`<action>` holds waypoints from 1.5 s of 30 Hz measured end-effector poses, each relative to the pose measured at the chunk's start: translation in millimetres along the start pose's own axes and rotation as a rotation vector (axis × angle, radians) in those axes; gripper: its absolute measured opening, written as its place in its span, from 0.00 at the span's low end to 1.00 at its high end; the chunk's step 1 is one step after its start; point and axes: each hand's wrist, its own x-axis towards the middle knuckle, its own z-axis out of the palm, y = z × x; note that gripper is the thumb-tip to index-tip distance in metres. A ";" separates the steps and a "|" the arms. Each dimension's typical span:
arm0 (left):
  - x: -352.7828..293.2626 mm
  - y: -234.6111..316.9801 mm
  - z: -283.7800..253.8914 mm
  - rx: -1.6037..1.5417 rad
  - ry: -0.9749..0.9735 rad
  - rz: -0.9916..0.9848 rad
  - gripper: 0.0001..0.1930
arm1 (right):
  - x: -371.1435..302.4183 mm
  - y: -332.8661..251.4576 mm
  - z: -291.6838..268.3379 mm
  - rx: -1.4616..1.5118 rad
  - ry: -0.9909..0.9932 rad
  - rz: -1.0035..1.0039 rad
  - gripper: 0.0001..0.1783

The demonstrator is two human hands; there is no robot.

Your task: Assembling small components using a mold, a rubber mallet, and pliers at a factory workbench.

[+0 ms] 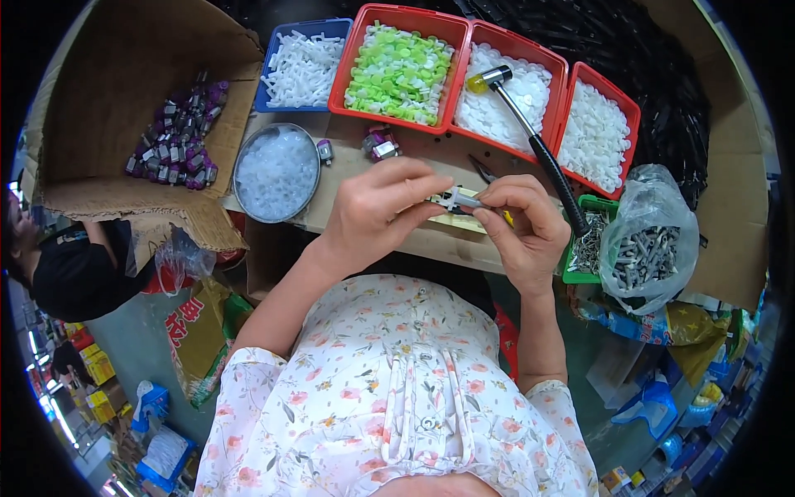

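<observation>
As hands [377, 199] [527, 217] pinch, pieces [455, 199] lie between.

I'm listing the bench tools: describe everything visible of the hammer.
The hammer has a metallic-looking head with a translucent amber face, a shiny shaft and a long black grip. It lies unheld and slanted, head apparently resting on white discs in a red bin, grip extending past the rim to beside a green tray.

At nine o'clock, co-worker [79, 273] in black top; just inward, clear plastic bag [180, 261]. At eight, gold-and-green printed sack [211, 319] on green floor [149, 335]; farther out, stacked yellow boxes [101, 369]. Between seven and eight, blue tub [156, 478] with white contents. Toward four, blue plastic container [658, 404]; between three and four, crumpled yellow sack [696, 333].
</observation>
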 end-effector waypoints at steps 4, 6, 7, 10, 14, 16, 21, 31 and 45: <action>1.2 2.0 4.8 0.142 0.006 0.132 0.13 | 0.2 0.4 -4.4 -0.079 -0.039 -0.070 0.13; 1.6 -0.7 7.4 0.121 -0.005 0.109 0.12 | 0.1 -3.0 -6.8 -0.119 -0.053 -0.094 0.13; 1.8 -2.5 8.7 0.102 -0.015 0.084 0.10 | 0.1 -4.5 -7.7 -0.243 -0.101 -0.178 0.14; 1.9 -5.1 10.0 0.061 -0.039 0.015 0.08 | -1.9 -3.5 -12.1 -0.474 -0.203 -0.313 0.16; 0.2 -7.0 11.8 0.072 -0.040 0.012 0.07 | 2.3 -13.8 -13.2 -0.535 -0.197 -0.153 0.17; -1.5 -7.4 12.7 0.075 -0.042 0.023 0.07 | 4.6 -14.5 -13.5 -0.544 -0.162 -0.098 0.19; -5.1 -10.5 13.2 0.094 -0.041 0.052 0.08 | 7.1 -12.9 -13.4 -0.678 -0.243 -0.130 0.21; -9.3 -13.7 17.9 0.115 -0.039 0.065 0.13 | 2.7 -12.2 -21.8 -0.705 -0.240 -0.096 0.20; -42.3 -24.3 53.2 0.369 -0.068 0.252 0.18 | -16.2 1.8 -34.5 -0.835 -0.263 0.013 0.18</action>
